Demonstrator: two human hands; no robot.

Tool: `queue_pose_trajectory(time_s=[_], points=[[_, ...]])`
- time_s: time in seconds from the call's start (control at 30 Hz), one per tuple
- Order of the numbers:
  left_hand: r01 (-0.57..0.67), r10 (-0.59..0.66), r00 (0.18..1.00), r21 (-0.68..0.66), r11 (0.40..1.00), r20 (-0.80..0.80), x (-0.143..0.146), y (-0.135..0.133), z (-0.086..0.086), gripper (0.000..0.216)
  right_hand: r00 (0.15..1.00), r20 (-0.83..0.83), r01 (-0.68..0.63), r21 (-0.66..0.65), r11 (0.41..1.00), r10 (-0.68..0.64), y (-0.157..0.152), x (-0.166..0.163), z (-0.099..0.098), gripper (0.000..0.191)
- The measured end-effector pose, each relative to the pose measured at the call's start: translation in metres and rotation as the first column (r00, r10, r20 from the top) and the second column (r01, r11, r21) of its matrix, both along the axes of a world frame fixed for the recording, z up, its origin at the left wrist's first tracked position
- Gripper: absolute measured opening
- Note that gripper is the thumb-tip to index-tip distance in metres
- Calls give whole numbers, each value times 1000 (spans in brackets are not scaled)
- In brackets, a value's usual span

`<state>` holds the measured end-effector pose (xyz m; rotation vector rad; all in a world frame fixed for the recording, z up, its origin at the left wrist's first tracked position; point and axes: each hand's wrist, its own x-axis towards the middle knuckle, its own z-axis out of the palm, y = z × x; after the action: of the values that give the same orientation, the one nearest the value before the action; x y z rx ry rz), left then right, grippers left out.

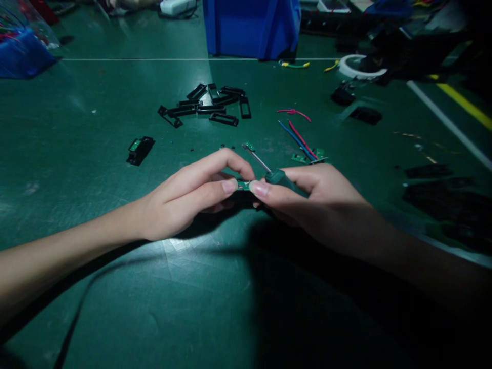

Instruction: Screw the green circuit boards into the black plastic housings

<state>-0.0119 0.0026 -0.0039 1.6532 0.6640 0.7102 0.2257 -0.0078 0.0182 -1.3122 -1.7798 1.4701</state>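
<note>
Between my two hands is a small green circuit board (243, 185), mostly covered by the fingers. My left hand (196, 187) pinches its left end with the thumb on top. The thumb of my right hand (307, 197) presses on the right end. Tucked in that same right hand is a screwdriver (280, 179) with a green handle, its thin metal shaft pointing up and left. Just beyond the right hand, a red wire (302, 138) and a blue wire (295, 137) run to small green boards (300, 158) on the table.
Several black rectangular frames (211, 109) lie in a loose pile ahead. A black housing with a green board (140, 149) sits to the left. Further back are a blue bin (251, 28) and a white ring (361, 66). Dark parts (449, 197) lie at the right.
</note>
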Motion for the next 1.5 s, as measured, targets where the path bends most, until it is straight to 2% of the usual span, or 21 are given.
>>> queue_pose_trajectory(time_s=[0.4, 0.6, 0.83, 0.97, 1.07, 1.23, 1.4, 1.5], points=[[-11, 12, 1000, 32, 999, -24, 0, 1, 1, 20, 1000, 14, -9, 45, 999, 9, -1, 1, -2, 43], [39, -32, 997, 104, 994, -70, -1, 1, 4, 26, 999, -5, -33, 37, 999, 33, 1, 2, 0, 37], [88, -78, 994, 144, 986, -73, 0, 1, 5, 31, 999, -38, -2, -14, 1000, 1, -1, 2, 0, 34], [95, -88, 994, 132, 987, -64, 0, 0, 3, 37, 999, -40, 38, 41, 998, -36, -2, 2, -1, 39], [66, -59, 997, 137, 988, -58, 1, -1, 1, 40, 998, -34, 58, 47, 997, -56, -2, 1, -2, 34], [24, -2, 995, 219, 976, -99, 2, -3, 0, 44, 993, -101, 61, 82, 995, -52, -1, 1, -5, 28], [12, 37, 992, 373, 928, -124, 2, -6, -3, 47, 993, -85, -61, 235, 970, 83, 1, 6, -9, 17], [9, 46, 992, 439, 899, -116, 1, -7, -5, 47, 989, -86, -91, 274, 957, 119, 3, 9, -10, 16]])
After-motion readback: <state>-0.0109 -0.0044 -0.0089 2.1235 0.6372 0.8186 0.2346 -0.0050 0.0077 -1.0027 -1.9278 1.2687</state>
